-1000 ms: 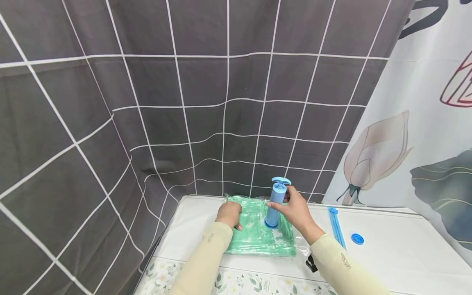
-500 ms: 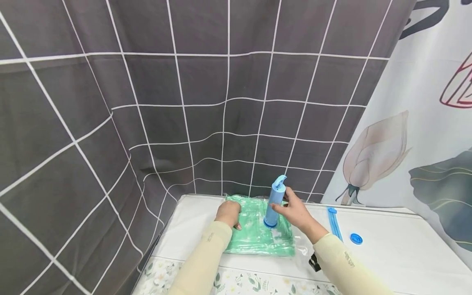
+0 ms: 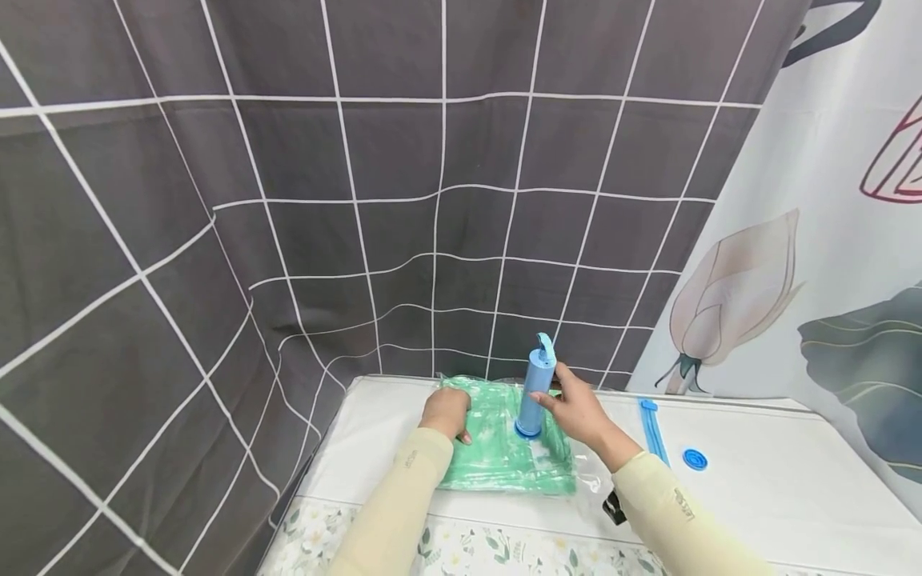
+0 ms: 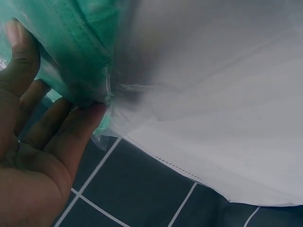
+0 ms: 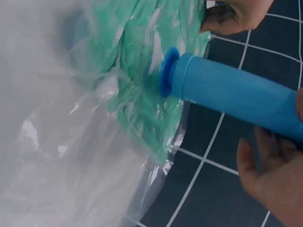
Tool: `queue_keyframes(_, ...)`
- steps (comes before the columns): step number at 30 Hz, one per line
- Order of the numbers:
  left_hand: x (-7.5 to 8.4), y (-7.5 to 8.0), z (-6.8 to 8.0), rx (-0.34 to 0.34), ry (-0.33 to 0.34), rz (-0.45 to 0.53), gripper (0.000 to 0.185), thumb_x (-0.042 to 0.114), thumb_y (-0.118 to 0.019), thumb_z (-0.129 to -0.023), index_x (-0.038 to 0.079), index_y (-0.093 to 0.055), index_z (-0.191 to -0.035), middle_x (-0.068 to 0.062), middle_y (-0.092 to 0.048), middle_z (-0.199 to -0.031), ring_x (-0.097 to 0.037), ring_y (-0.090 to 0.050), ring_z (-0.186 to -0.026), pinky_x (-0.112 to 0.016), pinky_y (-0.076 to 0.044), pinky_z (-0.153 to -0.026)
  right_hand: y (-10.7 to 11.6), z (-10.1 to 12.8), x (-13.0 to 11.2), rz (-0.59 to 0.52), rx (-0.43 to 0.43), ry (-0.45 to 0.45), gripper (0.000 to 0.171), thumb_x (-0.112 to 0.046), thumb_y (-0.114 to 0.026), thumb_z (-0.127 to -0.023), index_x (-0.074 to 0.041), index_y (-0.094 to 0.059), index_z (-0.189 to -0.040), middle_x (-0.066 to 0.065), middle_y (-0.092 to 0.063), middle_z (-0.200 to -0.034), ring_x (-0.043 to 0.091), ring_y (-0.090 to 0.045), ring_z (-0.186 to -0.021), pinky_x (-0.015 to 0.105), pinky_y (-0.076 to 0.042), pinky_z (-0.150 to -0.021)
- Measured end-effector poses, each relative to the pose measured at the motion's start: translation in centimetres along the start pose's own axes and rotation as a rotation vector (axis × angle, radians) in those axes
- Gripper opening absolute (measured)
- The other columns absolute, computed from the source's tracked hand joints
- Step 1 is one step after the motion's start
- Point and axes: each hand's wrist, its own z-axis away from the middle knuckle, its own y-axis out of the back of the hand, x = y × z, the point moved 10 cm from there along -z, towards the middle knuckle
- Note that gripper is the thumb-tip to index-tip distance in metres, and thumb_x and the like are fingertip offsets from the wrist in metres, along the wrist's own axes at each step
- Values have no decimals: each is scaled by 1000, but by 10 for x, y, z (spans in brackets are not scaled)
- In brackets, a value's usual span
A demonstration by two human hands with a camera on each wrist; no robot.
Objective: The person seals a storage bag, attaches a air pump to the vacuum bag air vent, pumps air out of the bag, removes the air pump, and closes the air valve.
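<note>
On the white table (image 3: 756, 496), near its back-left corner, lies a clear vacuum bag (image 3: 504, 448) packed with folded green fabric (image 3: 497, 460), flat and pressed close to the grey grid-pattern curtain (image 3: 288, 200). Blue hand pump (image 3: 535, 392) stands upright on the bag, base seated on the bag's valve right of the bag's centre; T-handle on top, turned edge-on to the head camera. Right hand (image 3: 576, 412) sits at the pump barrel from the right side: thumb and fingers wrap loosely around the upper barrel; right wrist view shows the fingers (image 5: 265, 165) just under the barrel, contact partly out of frame, so grip looks light rather than clamped. Left hand (image 3: 446, 414) rests on the bag's left edge, fingers curled down; left wrist view shows the thumb (image 4: 21, 56) on top of the green bundle and fingertips (image 4: 90, 116) tucked at the plastic edge, so it pinches the bag at that side. Further right on the table, well apart from the bag: a second flat bag's blue zip strip (image 3: 654, 432) and a round blue valve (image 3: 695, 459). Floral curtain (image 3: 814, 264) hangs behind the right side. Floral-print cloth (image 3: 461, 556) along the table's near edge.
</note>
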Motion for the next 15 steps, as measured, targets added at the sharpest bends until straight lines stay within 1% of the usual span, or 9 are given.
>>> queue_keyframes(3,1,5,0,5,2,-11,70,28,-98,-58,6,-86,-123,-13,-86,-127,-38,-79,-126,-51,-61,-120,-5,-2,-1,-84,-65,19,61,-10,-65,-115,6,-39,-168,36,-58,-162,55,-58,-153,66,-56,-123)
queue_keyframes(5,1,7,0,8,9,-9,69,27,-98,-57,5,-86,-121,-14,-86,-125,-38,-80,-124,-52,-62,-119,-6,-3,1,-78,-68,-1,70,-17,-69,-114,5,-34,-171,37,-55,-165,56,-55,-155,68,-55,-123)
queue_keyframes(7,0,8,1,2,21,2,68,26,-98,-58,5,-85,-120,-14,-86,-124,-39,-80,-123,-52,-62,-120,-6,-4,4,-41,-41,-34,78,-28,-77,-111,5,-36,-168,36,-57,-160,55,-59,-150,66,-59,-119)
queue_keyframes(9,-1,7,2,-5,29,26,67,24,-98,-59,4,-85,-121,-15,-86,-124,-40,-79,-123,-54,-61,-120,-2,-5,5,11,9,-70,80,-37,-85,-104,5,-45,-158,32,-65,-146,49,-68,-136,60,-64,-107)
queue_keyframes(10,-1,6,2,-7,26,31,68,24,-98,-59,4,-85,-122,-16,-86,-126,-40,-79,-125,-54,-61,-121,0,-5,6,37,36,-86,79,-38,-88,-101,5,-48,-153,30,-68,-138,45,-70,-127,57,-66,-100)
queue_keyframes(11,-1,5,2,-9,22,36,68,24,-98,-60,4,-85,-123,-16,-85,-127,-41,-78,-125,-54,-60,-121,2,-4,7,50,59,-103,75,-38,-90,-99,4,-51,-148,26,-70,-133,41,-72,-121,54,-66,-97)
queue_keyframes(13,0,3,2,-14,11,34,70,25,-98,-61,4,-84,-126,-16,-85,-129,-41,-78,-127,-54,-60,-122,4,-4,8,57,72,-114,70,-32,-89,-101,5,-52,-147,26,-72,-130,39,-73,-119,53,-66,-97)
queue_keyframes(14,1,3,2,-10,4,29,70,25,-98,-61,4,-84,-126,-16,-85,-129,-41,-78,-127,-53,-60,-121,4,-3,7,37,61,-110,68,-28,-87,-103,5,-51,-150,27,-73,-133,40,-74,-121,54,-66,-99)
queue_keyframes(15,2,4,2,-6,-1,24,70,25,-98,-60,4,-85,-125,-16,-85,-128,-40,-78,-125,-53,-61,-121,3,-3,7,12,40,-100,70,-24,-84,-105,7,-48,-156,30,-72,-140,44,-73,-128,57,-66,-105)
